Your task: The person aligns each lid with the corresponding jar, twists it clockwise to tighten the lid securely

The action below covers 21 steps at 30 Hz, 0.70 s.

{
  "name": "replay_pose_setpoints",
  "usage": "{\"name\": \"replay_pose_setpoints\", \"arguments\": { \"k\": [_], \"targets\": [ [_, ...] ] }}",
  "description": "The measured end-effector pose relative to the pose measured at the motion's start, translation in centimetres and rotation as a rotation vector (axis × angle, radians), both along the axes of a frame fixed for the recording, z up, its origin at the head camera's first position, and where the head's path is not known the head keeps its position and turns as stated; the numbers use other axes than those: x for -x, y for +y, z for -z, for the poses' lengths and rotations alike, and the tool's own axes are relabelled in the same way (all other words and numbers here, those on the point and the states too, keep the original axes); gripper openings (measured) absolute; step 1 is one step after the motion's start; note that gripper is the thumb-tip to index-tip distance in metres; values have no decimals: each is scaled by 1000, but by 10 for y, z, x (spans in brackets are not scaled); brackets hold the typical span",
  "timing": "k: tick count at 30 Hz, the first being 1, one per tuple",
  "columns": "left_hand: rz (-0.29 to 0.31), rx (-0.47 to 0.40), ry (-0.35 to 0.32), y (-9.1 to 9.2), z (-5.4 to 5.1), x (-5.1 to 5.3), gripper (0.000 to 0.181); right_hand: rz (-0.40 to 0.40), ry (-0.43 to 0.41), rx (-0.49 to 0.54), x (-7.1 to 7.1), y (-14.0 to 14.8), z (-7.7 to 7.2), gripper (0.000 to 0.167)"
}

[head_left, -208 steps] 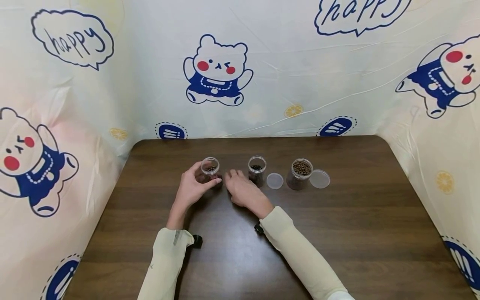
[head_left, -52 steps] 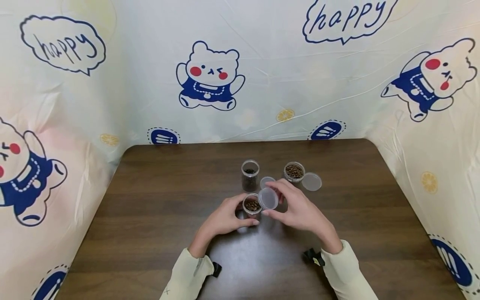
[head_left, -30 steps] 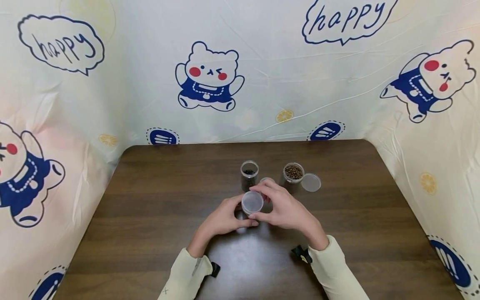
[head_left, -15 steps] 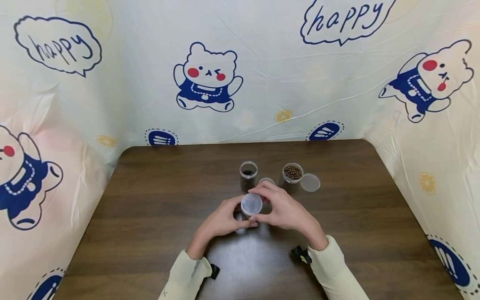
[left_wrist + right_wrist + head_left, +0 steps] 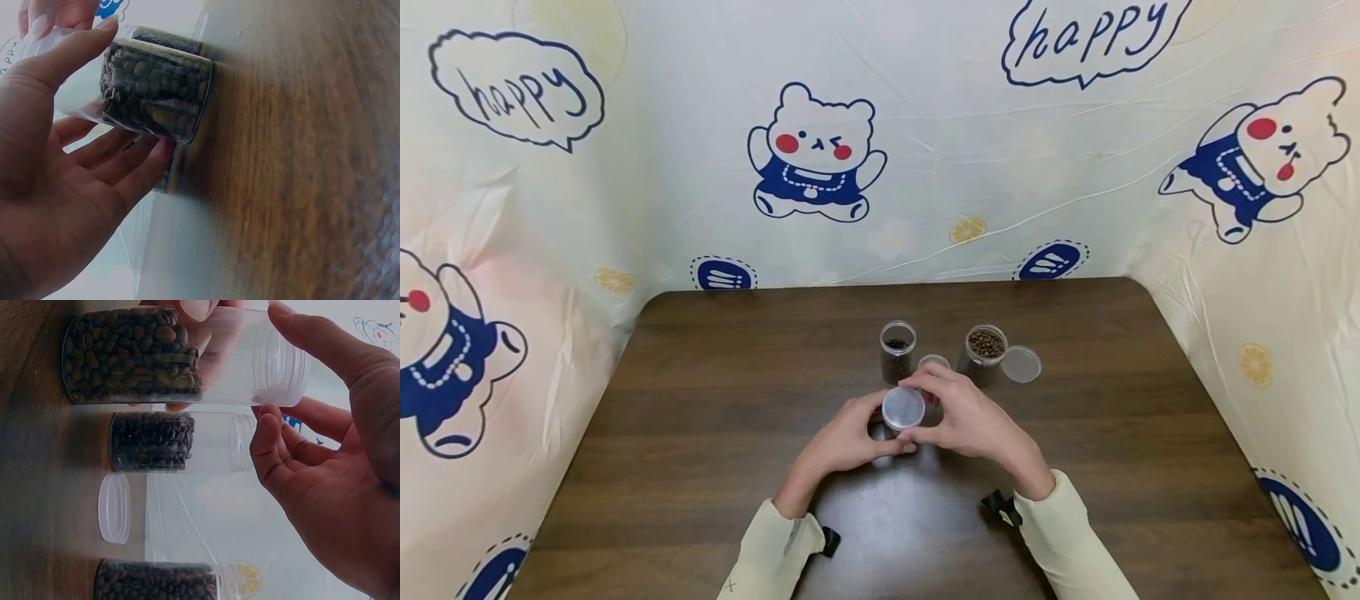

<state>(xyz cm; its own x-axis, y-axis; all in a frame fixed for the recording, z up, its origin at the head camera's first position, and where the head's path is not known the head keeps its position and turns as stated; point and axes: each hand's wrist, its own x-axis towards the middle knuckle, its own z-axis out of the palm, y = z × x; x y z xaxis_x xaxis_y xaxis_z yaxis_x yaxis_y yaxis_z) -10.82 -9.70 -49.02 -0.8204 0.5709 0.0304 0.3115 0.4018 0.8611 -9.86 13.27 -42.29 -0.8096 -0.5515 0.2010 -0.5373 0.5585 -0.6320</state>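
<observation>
A clear plastic jar (image 5: 131, 359), partly filled with brown coffee beans, stands upright on the table near its middle. My left hand (image 5: 850, 437) grips it, thumb on the near side and fingers behind. A translucent screw lid (image 5: 903, 407) sits on its mouth. My right hand (image 5: 970, 417) pinches the rim of that lid between thumb and fingers. Just behind stands a second jar (image 5: 897, 354) of darker beans, without a lid. To the right is a third open jar (image 5: 982, 358), fuller with brown beans.
One loose lid (image 5: 114, 509) lies on the table between the two open jars, partly hidden by my right hand in the head view. Another lid (image 5: 1022, 364) lies right of the fullest jar. Printed cloth (image 5: 925, 167) hangs around the brown wooden table (image 5: 700, 500).
Earlier the jar stood uncovered farther left, in my left hand. It has come right and nearer, and my right hand has set the lid on it. The last half second shows almost no motion.
</observation>
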Motion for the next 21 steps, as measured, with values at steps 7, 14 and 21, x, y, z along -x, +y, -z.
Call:
{"name": "replay_pose_setpoints", "arguments": {
  "k": [7,14,21],
  "targets": [
    [-6,8,8,0,1,0,56,25,-11,24,0,-2,2,56],
    [1,5,13,-1,1,0,53,45,0,18,-1,-5,3,53],
    [0,23,18,-1,1,0,50,70,10,40,-4,-9,6,53]
  ]
}}
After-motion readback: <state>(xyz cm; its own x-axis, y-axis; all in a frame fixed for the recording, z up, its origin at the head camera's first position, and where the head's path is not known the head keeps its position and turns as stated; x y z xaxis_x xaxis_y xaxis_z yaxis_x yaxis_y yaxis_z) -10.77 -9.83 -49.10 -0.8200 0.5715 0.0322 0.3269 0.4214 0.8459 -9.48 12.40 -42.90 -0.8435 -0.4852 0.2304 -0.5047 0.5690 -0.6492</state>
